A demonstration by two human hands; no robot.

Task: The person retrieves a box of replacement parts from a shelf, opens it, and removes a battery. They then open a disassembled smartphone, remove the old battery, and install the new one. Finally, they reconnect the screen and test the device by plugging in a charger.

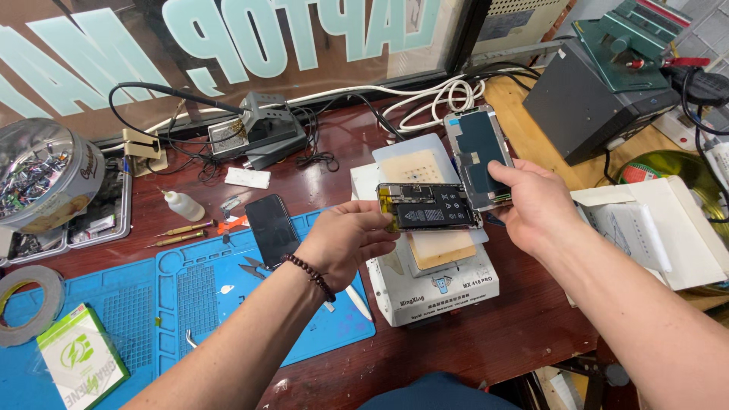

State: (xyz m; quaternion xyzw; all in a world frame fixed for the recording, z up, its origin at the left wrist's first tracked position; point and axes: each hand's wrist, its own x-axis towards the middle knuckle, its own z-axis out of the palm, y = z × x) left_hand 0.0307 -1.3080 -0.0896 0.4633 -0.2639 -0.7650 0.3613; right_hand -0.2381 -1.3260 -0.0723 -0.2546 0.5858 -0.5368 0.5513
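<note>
My left hand [345, 241] holds an opened phone body [429, 206] by its left end, its battery and boards facing up. My right hand [531, 205] grips the lower end of the detached phone screen [477, 156], which is tilted up beside the body. Both parts hang just above a white heating plate machine [437, 285] with a tan pad [443, 248] on top. A beaded bracelet [311, 275] sits on my left wrist.
A blue work mat [190, 296] carries a dark phone [272, 228], tweezers and screwdrivers. At the back stand a soldering stand [254, 125], cables and a small white bottle [184, 205]. A round tin of parts [42, 175] and a tape roll [30, 304] lie left; boxes and a grey unit right.
</note>
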